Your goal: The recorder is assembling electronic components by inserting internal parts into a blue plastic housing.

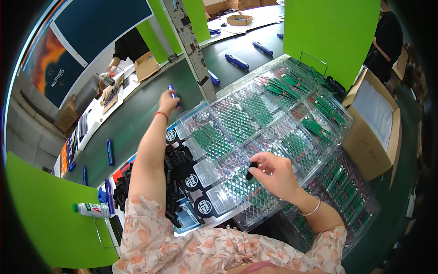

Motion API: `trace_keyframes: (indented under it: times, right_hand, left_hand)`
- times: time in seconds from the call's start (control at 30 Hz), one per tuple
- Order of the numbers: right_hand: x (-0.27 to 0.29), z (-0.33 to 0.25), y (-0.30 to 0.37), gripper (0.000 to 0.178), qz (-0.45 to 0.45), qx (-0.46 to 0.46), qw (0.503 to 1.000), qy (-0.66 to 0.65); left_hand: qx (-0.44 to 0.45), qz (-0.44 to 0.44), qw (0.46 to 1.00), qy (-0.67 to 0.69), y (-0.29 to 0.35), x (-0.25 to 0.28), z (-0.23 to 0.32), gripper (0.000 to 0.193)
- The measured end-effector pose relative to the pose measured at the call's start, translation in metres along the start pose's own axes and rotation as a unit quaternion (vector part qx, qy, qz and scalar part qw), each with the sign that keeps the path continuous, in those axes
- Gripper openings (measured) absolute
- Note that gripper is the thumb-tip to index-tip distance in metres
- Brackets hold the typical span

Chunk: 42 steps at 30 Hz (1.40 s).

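Stretched out over the dark green belt point(132, 123), my left hand point(168, 102) is closed around a blue pen-shaped device point(172, 91), whose lower part the fingers hide. My right hand point(276, 176) pinches a small black plastic part point(251, 171) between thumb and fingers. It hovers above clear plastic trays point(219, 157) whose compartments hold green circuit boards point(242, 123) with thin wires. A heap of black plastic parts point(175, 164) lies beside my left forearm, at the left edge of the trays.
More blue devices point(237, 61) lie spread along the belt. A metal post point(189, 45) rises behind the trays. Green panels point(331, 41) stand at the sides. An open cardboard box point(365, 137) is at the right, a white bottle point(91, 210) at the left. Other people work beyond the belt.
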State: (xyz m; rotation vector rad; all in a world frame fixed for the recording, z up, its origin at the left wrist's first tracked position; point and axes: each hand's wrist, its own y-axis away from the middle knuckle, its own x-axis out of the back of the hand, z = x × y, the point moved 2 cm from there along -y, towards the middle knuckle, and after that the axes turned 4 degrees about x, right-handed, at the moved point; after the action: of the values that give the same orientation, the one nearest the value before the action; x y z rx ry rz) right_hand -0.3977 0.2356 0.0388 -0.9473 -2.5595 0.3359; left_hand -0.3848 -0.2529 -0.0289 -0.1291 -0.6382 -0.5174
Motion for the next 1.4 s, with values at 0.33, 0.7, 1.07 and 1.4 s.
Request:
trace_keyframes:
  times: [0.33, 0.7, 1.07, 1.4]
  right_hand:
    - [-0.011, -0.027, -0.032, 0.020, -0.070, 0.020, 0.994, -0.085]
    - [-0.081, -0.048, -0.003, 0.019, -0.096, 0.120, 0.987, -0.045]
    - [-0.149, -0.077, 0.047, 0.020, -0.082, 0.191, 0.975, 0.077]
    - [-0.243, -0.079, 0.112, 0.063, -0.172, -0.084, 0.969, -0.156]
  left_hand:
    - [-0.018, -0.262, 0.799, 0.540, 0.297, 0.044, 0.050, 0.077]
    - [0.031, -0.209, 0.831, 0.515, 0.450, 0.013, 0.015, 0.061]
    - [-0.016, -0.174, 0.850, 0.496, 0.487, 0.053, -0.033, 0.052]
    - [0.020, -0.087, 0.925, 0.368, 0.543, 0.108, -0.107, 0.057]
